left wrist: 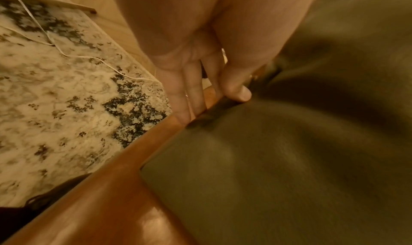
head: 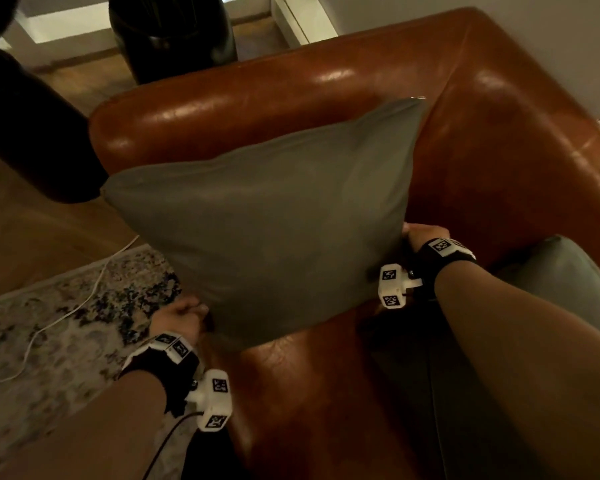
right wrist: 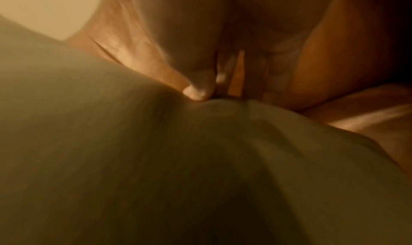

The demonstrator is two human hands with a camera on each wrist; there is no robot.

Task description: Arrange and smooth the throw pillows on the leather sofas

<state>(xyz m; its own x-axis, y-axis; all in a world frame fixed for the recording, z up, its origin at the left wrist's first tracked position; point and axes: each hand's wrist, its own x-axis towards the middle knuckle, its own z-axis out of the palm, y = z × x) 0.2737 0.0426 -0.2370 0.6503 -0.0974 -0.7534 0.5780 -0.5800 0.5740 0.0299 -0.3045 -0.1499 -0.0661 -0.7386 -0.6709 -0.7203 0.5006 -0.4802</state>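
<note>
A large grey-green throw pillow (head: 274,216) is held up over the seat of a brown leather sofa (head: 326,81), tilted with one corner toward the armrest. My left hand (head: 184,317) pinches its lower left edge, and in the left wrist view the left hand (left wrist: 214,93) has its thumb on the pillow (left wrist: 278,160) with the fingers behind it. My right hand (head: 420,235) grips the pillow's right edge. In the right wrist view the right hand (right wrist: 200,90) presses its thumb into the fabric of the pillow (right wrist: 133,152). A second grey-green pillow (head: 551,271) lies on the seat under my right forearm.
A patterned light rug (head: 49,323) with a white cable (head: 66,306) across it lies left of the sofa. Dark rounded objects (head: 174,36) stand on the wood floor behind the armrest, another at far left (head: 25,133). A pale wall (head: 534,36) rises behind the sofa's back.
</note>
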